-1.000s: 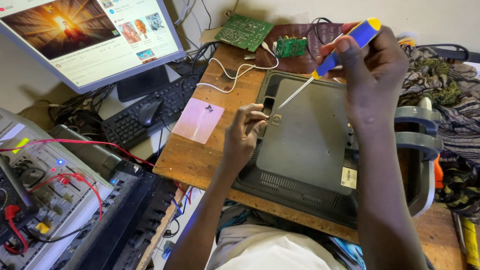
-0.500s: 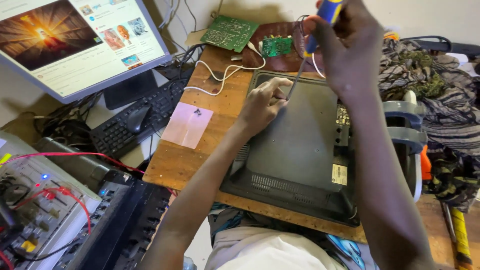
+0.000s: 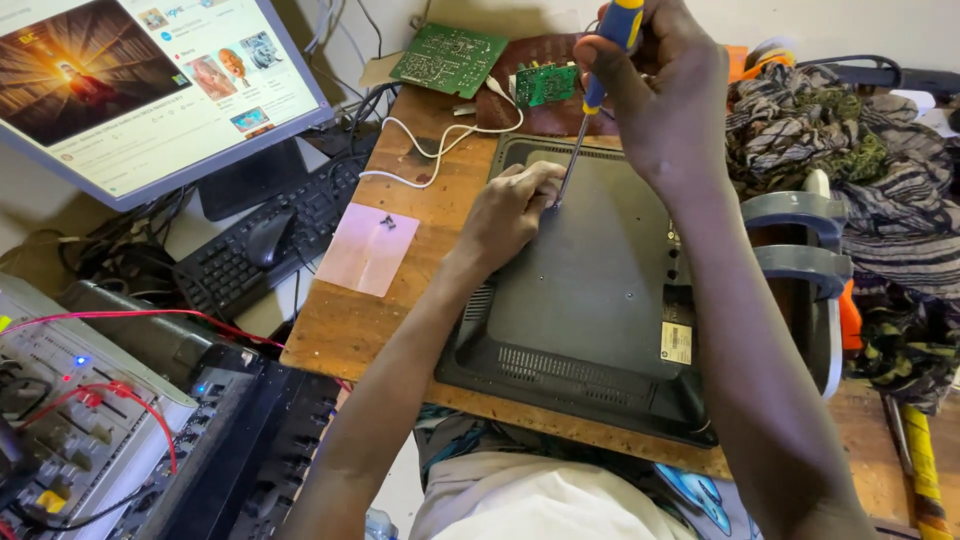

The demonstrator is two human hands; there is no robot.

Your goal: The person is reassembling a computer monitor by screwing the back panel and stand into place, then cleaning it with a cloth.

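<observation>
While the person leaned over the table (image 3: 350,335), the scene stood so:

Monitor back: a dark grey monitor back panel (image 3: 590,300) lay face down on the table, directly under both hands; it was flat, with a row of vent slots along the near edge and a pale sticker near its right side.

Screwdriver: a screwdriver (image 3: 590,110) with a blue and yellow handle and a thin metal shaft stood nearly upright, leaning a little, its tip down on the panel's upper left part, right at the left hand's fingertips.

Right hand: the right hand (image 3: 660,85) was clenched round the screwdriver's handle from above, the forearm reaching away from the body across the panel.

Left hand: the left hand (image 3: 510,210) lay palm down on the panel's upper left corner, fingers curled in toward the tip; whether it pinched anything could not be told.

Left of the left hand: a pink sheet (image 3: 368,250) lay flat on the table, with a black keyboard (image 3: 270,250) and a lit monitor (image 3: 140,90) beyond it.

Beyond the hands: two green circuit boards (image 3: 448,58) and a white cable (image 3: 430,150) lay at the far edge.

Right of the right hand: crumpled patterned cloth (image 3: 840,150).
</observation>
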